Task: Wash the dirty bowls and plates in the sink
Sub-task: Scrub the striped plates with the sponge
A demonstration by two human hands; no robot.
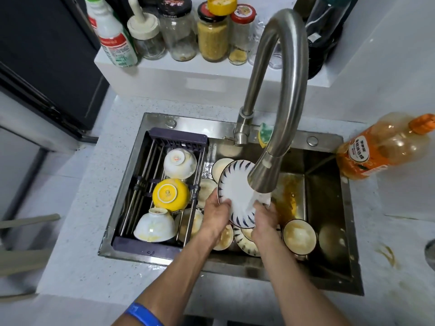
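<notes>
A white plate with blue rim stripes [235,184] is tilted under water running from the steel faucet [277,95]. My left hand [217,216] grips its lower left edge. At the plate's lower right my right hand [264,218] holds it, fingers in the stream. Below them in the steel sink [329,231] lie several dirty plates and a stained bowl [299,235]. A rack [164,247] across the sink's left side holds a yellow bowl [170,194] and two white bowls [180,163] [155,228], all upside down.
An orange dish soap bottle [386,147] lies on the counter right of the sink. A green-yellow sponge [266,135] sits behind the faucet. Jars and a spray bottle [110,34] stand on the back shelf. Orange stains mark the sink floor and right counter.
</notes>
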